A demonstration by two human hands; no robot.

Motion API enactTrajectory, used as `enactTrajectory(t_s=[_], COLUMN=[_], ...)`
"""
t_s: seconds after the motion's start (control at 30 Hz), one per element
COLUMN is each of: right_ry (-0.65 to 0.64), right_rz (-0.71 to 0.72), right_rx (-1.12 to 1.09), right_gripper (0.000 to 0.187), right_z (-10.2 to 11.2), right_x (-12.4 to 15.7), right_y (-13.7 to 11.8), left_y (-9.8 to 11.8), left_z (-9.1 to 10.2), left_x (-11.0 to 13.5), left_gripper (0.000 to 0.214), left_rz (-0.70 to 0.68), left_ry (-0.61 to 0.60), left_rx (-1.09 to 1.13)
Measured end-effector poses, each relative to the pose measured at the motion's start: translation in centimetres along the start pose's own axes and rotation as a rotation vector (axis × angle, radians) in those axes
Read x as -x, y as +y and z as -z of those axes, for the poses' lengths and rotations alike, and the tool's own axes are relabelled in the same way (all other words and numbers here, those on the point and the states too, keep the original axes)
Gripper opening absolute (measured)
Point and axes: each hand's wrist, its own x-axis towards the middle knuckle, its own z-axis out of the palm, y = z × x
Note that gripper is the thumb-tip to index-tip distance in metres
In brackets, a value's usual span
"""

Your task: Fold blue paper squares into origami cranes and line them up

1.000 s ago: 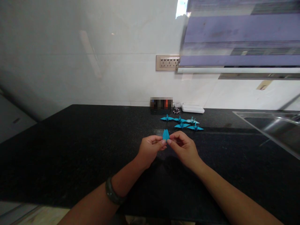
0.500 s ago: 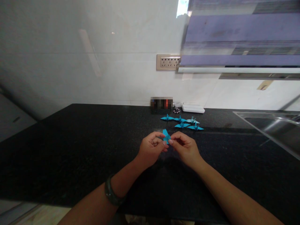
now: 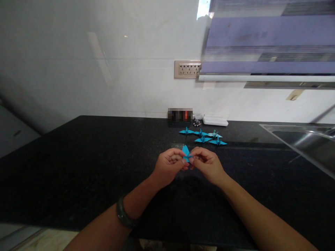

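A small piece of folded blue paper (image 3: 185, 150) is pinched between both my hands, one part of it pointing away from me. My left hand (image 3: 169, 166) grips its left side with thumb and fingers, a dark bangle on that wrist. From the right, my right hand (image 3: 206, 163) pinches the paper's other side between thumb and forefinger. My fingertips cover its lower part. Just beyond my hands, several folded paper cranes sit in two rows, among them a blue crane (image 3: 203, 139) and a paler crane (image 3: 215, 134).
The black countertop (image 3: 104, 167) runs to a white tiled wall. Along the wall stand a blurred-out dark box (image 3: 180, 115), a small beaded item (image 3: 196, 122) and a long white object (image 3: 215, 121). A steel sink (image 3: 300, 139) lies at the right; a socket panel (image 3: 187, 69) is above.
My right fingers have shifted slightly on the folded paper, and it has turned a little, with its upper part now tipped lower. The cranes have stayed in place.
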Motion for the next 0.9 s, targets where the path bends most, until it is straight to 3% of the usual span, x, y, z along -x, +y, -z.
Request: enactTrajectory(t_s=[0.17,0.3,0.4,0.5,0.6,0.77,0.9], right_ry=[-0.015,0.001,0.001,0.065,0.044,0.000,0.022], right_rz=[0.160,0.188,0.099,-0.091,-0.224,-0.234,-0.220], right_rx=[0.074,0.180,0.094,-0.107,-0.100,-0.056,-0.082], right_gripper=[0.007,0.009,0.007,0.015,0.019,0.022,0.022], right_z=[0.4,0.6,0.6,0.3,0.0,0.1,0.3], right_x=[-0.1,-0.1,-0.1,-0.2,-0.2,-0.3,-0.3], right_y=[-0.3,-0.2,0.0,0.1,0.0,0.1,0.4], left_y=[0.1,0.1,0.1,-0.2,-0.7,-1.0,-0.7], left_z=[0.1,0.1,0.1,0.3,0.6,0.7,0.5], left_x=[0.0,-0.1,-0.2,-0.3,-0.4,-0.3,-0.3], left_gripper=[0.012,0.013,0.012,0.009,0.005,0.010,0.044], left_rz=[-0.022,-0.009,-0.031,-0.095,-0.172,-0.198,-0.097], left_ry=[-0.021,-0.006,-0.001,-0.009,-0.033,-0.032,0.015], left_rx=[-0.050,-0.044,-0.066,-0.121,-0.234,-0.313,-0.178])
